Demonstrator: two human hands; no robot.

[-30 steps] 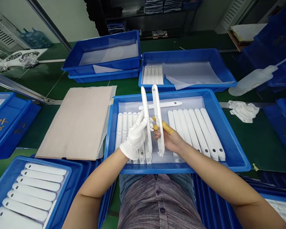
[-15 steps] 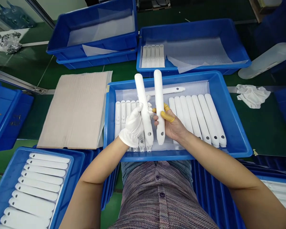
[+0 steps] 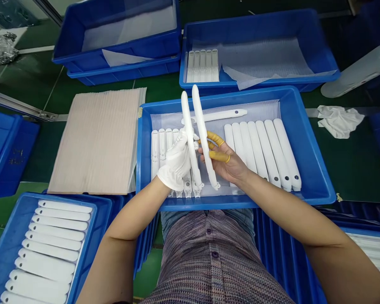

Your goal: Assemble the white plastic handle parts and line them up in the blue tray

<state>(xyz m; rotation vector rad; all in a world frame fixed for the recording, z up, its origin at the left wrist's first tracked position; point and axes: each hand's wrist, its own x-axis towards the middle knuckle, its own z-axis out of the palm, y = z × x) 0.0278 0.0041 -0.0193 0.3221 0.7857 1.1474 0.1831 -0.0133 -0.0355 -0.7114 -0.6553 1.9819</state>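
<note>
My left hand (image 3: 176,164), in a white glove, is closed around a long white plastic strip (image 3: 190,135) seen nearly edge-on. With yellow finger cots on its thumb and some fingers, my right hand (image 3: 223,158) grips a second white plastic strip (image 3: 202,122), close beside the first. Both are held tilted above a blue tray (image 3: 316,169). Inside the tray, slotted strips (image 3: 155,152) lie in a row at left, partly hidden by my glove. Smooth strips (image 3: 275,156) with dark holes line the right side. One single strip (image 3: 223,115) lies crosswise at the back.
Behind stands a blue tray (image 3: 323,50) with several strips, beside stacked blue bins (image 3: 69,46). A foam sheet pile (image 3: 95,143) is at left, above a tray of strips (image 3: 0,249). At right are a crumpled white cloth (image 3: 340,121) and a translucent bottle (image 3: 361,69).
Both strips have been rotated from showing their broad faces to nearly edge-on, and the right one has moved left. The view has shifted slightly.
</note>
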